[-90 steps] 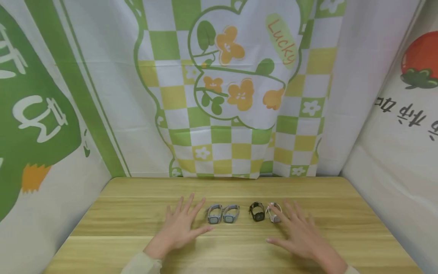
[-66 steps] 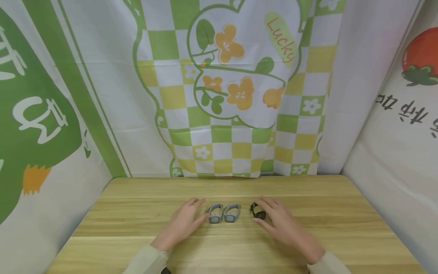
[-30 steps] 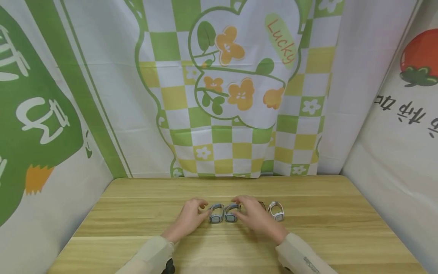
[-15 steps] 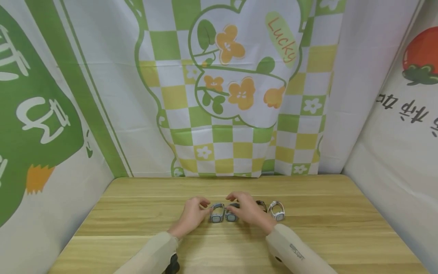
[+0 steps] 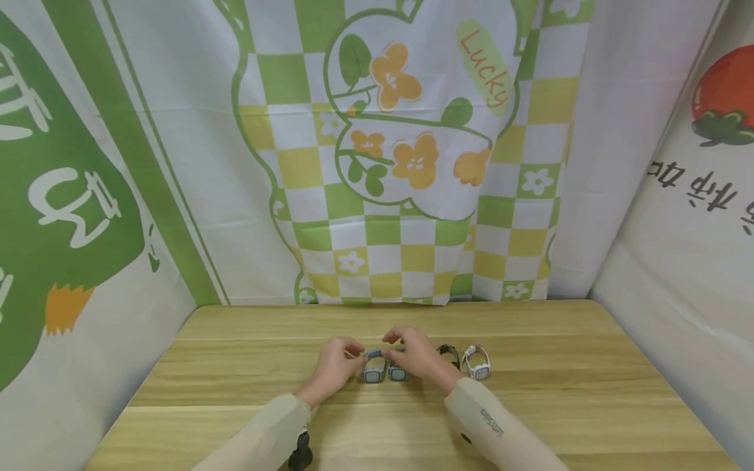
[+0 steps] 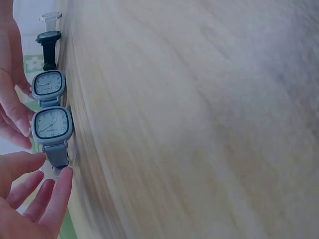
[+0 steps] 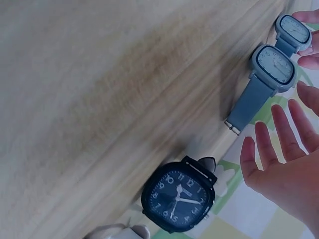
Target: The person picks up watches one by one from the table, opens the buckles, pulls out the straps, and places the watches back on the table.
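Note:
Two blue-grey watches stand side by side on the wooden table, straps looped and dials forward. My left hand (image 5: pixel 334 366) is at the outer side of the left blue-grey watch (image 5: pixel 373 377), thumb and fingertips (image 6: pixel 61 186) right by its strap, fingers loosely bent. My right hand (image 5: pixel 419 356) reaches over the right blue-grey watch (image 5: pixel 398 374), partly covering its strap in the head view. In the right wrist view its fingers are spread and relaxed beside that watch, gripping nothing. Behind the right wrist stands a black watch (image 7: pixel 178 196), with a white watch (image 5: pixel 482 372) beyond it.
The wooden table (image 5: pixel 247 327) stretches around the watches. A green, yellow and white checked cloth (image 5: pixel 383 248) hangs behind its far edge, with printed cloths on both sides. A small black object (image 5: pixel 301 451) is at the left sleeve.
My right hand has moved left from the white watch, past the black one, to the right blue-grey watch. My left hand has come in to the left blue-grey watch, its fingers less spread.

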`<state>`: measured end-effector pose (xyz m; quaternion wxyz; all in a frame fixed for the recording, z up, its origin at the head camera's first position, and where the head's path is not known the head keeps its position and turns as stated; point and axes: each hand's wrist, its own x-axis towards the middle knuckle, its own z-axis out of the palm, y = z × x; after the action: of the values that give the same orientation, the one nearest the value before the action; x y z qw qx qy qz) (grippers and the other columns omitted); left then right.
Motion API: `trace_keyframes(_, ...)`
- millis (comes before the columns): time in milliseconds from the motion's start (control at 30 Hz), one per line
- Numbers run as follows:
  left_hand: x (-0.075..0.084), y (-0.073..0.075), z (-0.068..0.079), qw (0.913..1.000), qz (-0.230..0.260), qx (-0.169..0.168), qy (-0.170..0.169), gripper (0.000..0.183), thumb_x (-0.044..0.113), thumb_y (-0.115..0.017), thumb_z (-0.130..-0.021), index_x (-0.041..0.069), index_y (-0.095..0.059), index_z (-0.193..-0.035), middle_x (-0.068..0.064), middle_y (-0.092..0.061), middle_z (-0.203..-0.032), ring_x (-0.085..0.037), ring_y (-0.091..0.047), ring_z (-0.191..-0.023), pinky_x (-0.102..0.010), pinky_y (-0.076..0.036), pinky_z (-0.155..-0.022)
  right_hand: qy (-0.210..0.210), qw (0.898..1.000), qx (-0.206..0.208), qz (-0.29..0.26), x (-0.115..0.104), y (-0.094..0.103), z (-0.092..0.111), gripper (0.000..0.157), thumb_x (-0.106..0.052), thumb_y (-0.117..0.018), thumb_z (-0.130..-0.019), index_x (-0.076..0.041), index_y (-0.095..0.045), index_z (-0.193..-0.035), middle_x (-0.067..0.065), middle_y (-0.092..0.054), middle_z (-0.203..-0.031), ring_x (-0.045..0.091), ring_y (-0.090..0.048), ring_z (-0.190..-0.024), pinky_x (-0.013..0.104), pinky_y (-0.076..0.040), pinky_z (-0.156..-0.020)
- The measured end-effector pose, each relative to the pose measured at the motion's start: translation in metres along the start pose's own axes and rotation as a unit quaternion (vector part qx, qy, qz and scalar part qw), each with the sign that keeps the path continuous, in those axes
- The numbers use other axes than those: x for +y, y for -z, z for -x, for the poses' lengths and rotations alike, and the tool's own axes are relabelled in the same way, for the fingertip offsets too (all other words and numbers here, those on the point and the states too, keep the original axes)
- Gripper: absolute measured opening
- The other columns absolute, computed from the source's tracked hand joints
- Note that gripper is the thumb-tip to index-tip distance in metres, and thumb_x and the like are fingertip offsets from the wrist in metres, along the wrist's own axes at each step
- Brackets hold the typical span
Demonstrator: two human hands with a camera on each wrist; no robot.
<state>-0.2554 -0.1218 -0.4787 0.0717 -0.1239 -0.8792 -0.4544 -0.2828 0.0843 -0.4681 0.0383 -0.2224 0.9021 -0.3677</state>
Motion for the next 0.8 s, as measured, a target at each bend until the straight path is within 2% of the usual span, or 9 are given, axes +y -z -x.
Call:
trace_keyframes(233,-0.002,-0.003,-0.002,0.9988,0.044,0.003,0.020,0.011,-0.008,-0.080,-0.083,-0.010,-0.075,-0.094,-0.013,-0.073,-0.083,-0.015,-0.067,-0.064,-0.022,-0.054,-0.053,-0.013,1.000,0.014,-0.023,0.006,-0.005,-0.004,0.019,-0.013,-0.075,-0.099,-0.003,-0.075,-0.115,0.015,-0.074,-0.120,0.038,-0.066,-0.113,0.055,-0.056,-0.099)
trace_keyframes(367,-0.003,-0.004,-0.002,0.9970,0.067,0.003,0.038,0.011,-0.010,-0.078,-0.084,-0.011,-0.074,-0.094,-0.012,-0.071,-0.080,-0.015,-0.066,-0.059,-0.024,-0.056,-0.052,-0.010,0.999,0.021,-0.025,0.010,-0.008,-0.006,0.015,-0.012,-0.077,-0.098,-0.004,-0.076,-0.110,0.014,-0.075,-0.115,0.029,-0.068,-0.102,0.048,-0.059,-0.091)
trace_keyframes(567,-0.003,-0.004,-0.003,0.9941,0.089,-0.002,0.063,0.010,-0.010,-0.077,-0.086,-0.012,-0.075,-0.095,-0.014,-0.070,-0.084,-0.016,-0.069,-0.067,-0.032,-0.063,-0.058,-0.001,0.999,0.025,-0.021,0.012,-0.013,-0.009,0.009,-0.009,-0.077,-0.096,-0.004,-0.078,-0.104,0.012,-0.077,-0.107,0.018,-0.068,-0.087,0.035,-0.058,-0.078)
trace_keyframes(800,-0.004,-0.004,-0.006,0.9901,0.102,-0.004,0.097,0.007,-0.008,-0.078,-0.088,-0.010,-0.076,-0.095,-0.014,-0.071,-0.087,-0.019,-0.072,-0.073,-0.034,-0.064,-0.062,-0.010,0.999,0.027,-0.032,0.013,-0.015,-0.010,0.009,-0.010,-0.078,-0.096,-0.004,-0.080,-0.103,0.010,-0.078,-0.103,0.017,-0.069,-0.086,0.033,-0.058,-0.076)
